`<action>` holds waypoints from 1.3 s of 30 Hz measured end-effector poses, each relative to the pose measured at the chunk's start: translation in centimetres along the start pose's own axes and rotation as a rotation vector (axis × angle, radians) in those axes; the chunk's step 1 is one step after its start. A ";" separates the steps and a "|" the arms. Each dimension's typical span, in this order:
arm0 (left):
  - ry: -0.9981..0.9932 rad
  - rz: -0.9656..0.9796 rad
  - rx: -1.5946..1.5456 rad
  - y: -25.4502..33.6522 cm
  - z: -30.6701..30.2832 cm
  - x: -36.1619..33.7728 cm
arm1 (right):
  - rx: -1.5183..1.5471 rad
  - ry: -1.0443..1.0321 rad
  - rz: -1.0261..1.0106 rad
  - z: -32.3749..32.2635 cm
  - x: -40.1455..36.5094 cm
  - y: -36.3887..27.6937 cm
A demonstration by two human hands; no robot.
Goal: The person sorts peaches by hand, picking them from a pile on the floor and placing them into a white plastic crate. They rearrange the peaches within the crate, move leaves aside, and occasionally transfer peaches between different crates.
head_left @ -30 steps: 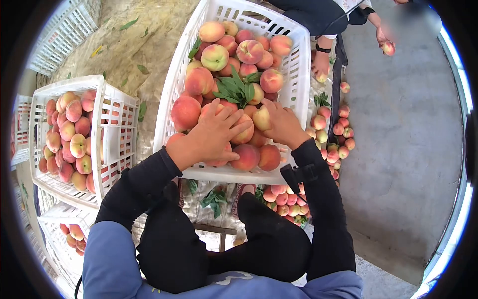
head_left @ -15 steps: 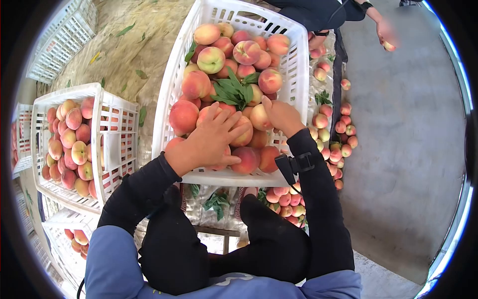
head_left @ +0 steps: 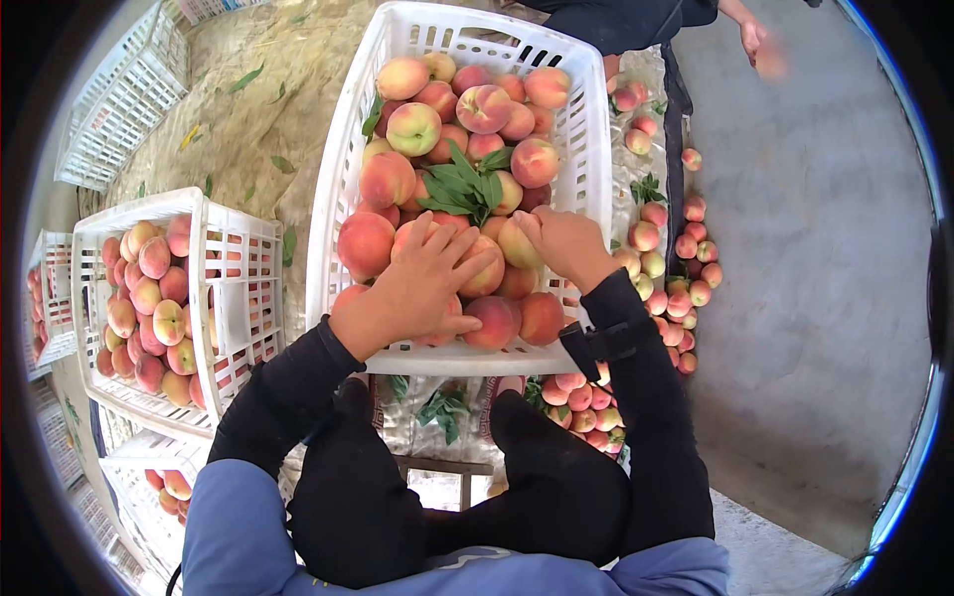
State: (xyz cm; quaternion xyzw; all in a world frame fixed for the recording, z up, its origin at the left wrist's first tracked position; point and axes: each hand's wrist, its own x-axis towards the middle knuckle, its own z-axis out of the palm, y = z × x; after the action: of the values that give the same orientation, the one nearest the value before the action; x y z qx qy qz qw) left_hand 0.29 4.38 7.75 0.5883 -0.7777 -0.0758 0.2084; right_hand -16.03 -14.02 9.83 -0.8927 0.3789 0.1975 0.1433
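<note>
In front of me a white plastic crate (head_left: 459, 360) holds many red and yellow peaches (head_left: 388, 180). A sprig of green leaves (head_left: 462, 184) lies on top of them. With fingers spread, my left hand (head_left: 417, 283) rests over peaches in the near left part of the crate, its thumb beside a dark red peach (head_left: 493, 323). My right hand (head_left: 568, 245) is closed around the right side of a yellowish peach (head_left: 519, 243) near the crate's right wall. The palm side of both hands is hidden.
On the left stands another crate of peaches (head_left: 204, 318), with more crates behind it. Loose peaches (head_left: 691, 268) lie along a dark strip on the right, and others (head_left: 586, 407) below the crate. Another person's hand (head_left: 755, 38) shows at top right.
My right hand has shifted slightly and its fingers wrap lower on the yellowish peach, which looks turned. My left hand stays put. The other person's hand has moved up and left.
</note>
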 end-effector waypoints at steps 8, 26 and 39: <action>-0.060 -0.013 0.016 0.4 -0.6 0.3 | 0.451 0.172 -0.194 2.6 0.1 1.5; -0.091 -0.045 0.051 0.6 -0.1 0.4 | 1.009 0.355 -0.242 7.1 -1.1 1.1; -0.029 0.035 -0.027 2.0 1.7 2.4 | 1.553 0.027 -0.060 6.2 -1.0 1.7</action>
State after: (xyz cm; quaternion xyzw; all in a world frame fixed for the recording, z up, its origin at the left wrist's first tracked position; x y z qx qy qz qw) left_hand -2.75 2.48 7.50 0.5707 -0.7896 -0.0912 0.2062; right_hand -19.41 -12.03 4.59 -0.5485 0.3859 -0.1393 0.7286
